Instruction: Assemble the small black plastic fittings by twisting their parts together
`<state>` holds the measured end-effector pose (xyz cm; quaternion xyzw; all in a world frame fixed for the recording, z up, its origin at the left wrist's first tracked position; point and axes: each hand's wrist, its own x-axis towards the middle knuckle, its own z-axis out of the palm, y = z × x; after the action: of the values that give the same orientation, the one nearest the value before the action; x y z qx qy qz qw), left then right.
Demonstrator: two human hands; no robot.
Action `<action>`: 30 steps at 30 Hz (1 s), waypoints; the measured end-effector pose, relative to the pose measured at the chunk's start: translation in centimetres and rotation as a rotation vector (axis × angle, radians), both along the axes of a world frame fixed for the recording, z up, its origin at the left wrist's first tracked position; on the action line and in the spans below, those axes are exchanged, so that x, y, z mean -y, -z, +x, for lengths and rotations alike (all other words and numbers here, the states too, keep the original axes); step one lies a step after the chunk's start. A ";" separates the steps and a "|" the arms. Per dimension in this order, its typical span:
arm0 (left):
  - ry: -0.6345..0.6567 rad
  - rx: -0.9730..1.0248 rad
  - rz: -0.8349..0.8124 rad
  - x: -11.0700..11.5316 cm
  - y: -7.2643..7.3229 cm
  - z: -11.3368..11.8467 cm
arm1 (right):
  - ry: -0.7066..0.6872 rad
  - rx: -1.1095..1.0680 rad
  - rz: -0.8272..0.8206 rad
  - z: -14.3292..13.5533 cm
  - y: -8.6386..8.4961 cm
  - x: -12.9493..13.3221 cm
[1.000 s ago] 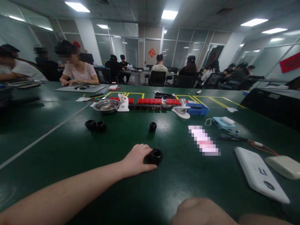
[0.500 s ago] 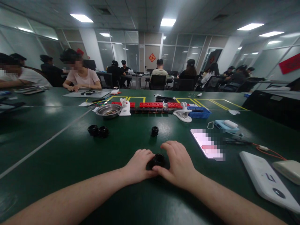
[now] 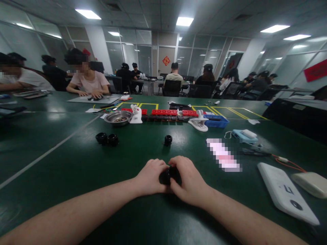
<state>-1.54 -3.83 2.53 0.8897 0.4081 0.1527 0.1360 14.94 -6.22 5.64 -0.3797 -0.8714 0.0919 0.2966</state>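
Note:
My left hand is curled round the left side of a small black round fitting just above or on the green table. From the right, my right hand closes on the same fitting, thumb in front and fingers over its far side. Much of the fitting is hidden between the two hands. A similar black fitting stands beyond the hands. Two more, a left fitting and a right fitting, stand side by side farther left.
Across the table lie a metal bowl of small parts, a white clip stand, a red strip, another white clip and a blue tray. To the right are a blurred phone and a white device.
My right hand has moved in and closed on the fitting, which has turned so its open top no longer faces up. The left hand keeps its hold.

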 end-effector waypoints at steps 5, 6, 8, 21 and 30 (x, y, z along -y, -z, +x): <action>-0.065 0.036 -0.006 0.0 0.3 0.0 | 0.132 0.043 -0.031 -0.2 0.2 0.0; -0.063 0.042 -0.005 -0.1 0.4 -0.1 | 0.122 0.037 -0.051 -0.2 0.2 0.0; -0.047 0.050 -0.005 -0.1 0.6 -0.1 | 0.072 -0.004 -0.084 -0.1 0.3 0.1; 0.025 0.013 -0.022 -0.1 -0.1 -0.2 | 0.047 -0.023 -0.117 0.4 0.6 -0.7; 0.027 0.034 0.000 0.0 0.1 -0.3 | 0.115 -0.035 -0.077 0.3 0.5 -0.5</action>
<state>-1.83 -3.86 2.39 0.8924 0.3937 0.1662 0.1450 15.28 -5.67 5.15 -0.4387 -0.8386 0.1147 0.3020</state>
